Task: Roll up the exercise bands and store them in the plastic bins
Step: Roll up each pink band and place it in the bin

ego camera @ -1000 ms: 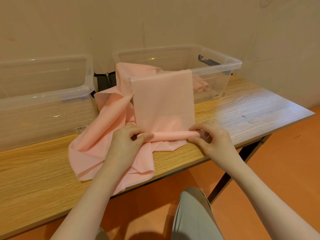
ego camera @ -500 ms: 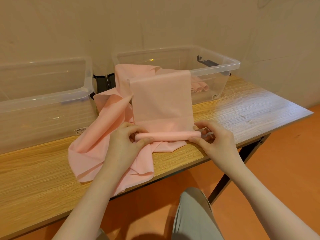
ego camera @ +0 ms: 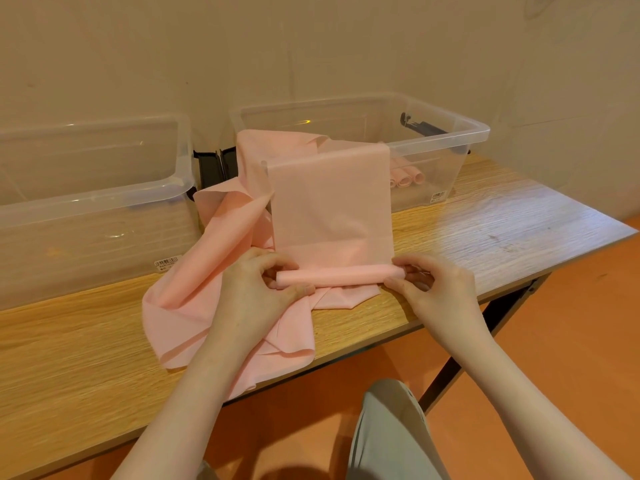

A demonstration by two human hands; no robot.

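Item: flat pale-pink stretch exercise band (ego camera: 330,199), draped from the front rim of the right-hand clear plastic storage bin (ego camera: 450,136) down onto the light wood-grain tabletop (ego camera: 485,233); its near end is wound into a slim pink roll (ego camera: 341,274) lying crosswise just above the table edge. Left hand (ego camera: 258,285): fingers and thumb curled round the left end of the roll, pinching it. Right hand (ego camera: 431,289): thumb and fingers pinching the right end of the roll. The two hands are apart, one at each end, with the roll spanning the gap between them. Beneath and to the left: loose heap of further pale-pink band material (ego camera: 207,299), crumpled on the tabletop, part rising over the bin rim, part hanging past the front edge of the table. Inside the right-hand bin, seen through its wall: several finished pink rolls (ego camera: 407,176) lying side by side on the bottom. Left of it: second clear plastic storage bin (ego camera: 93,188), barcode sticker on its front wall; contents cannot be told. Between the bins: black latch handles (ego camera: 214,164). Another black latch on the far right rim. Below the table: orange floor (ego camera: 571,341), black metal table leg (ego camera: 450,372), and the person's knee in grey-green trousers (ego camera: 391,431)
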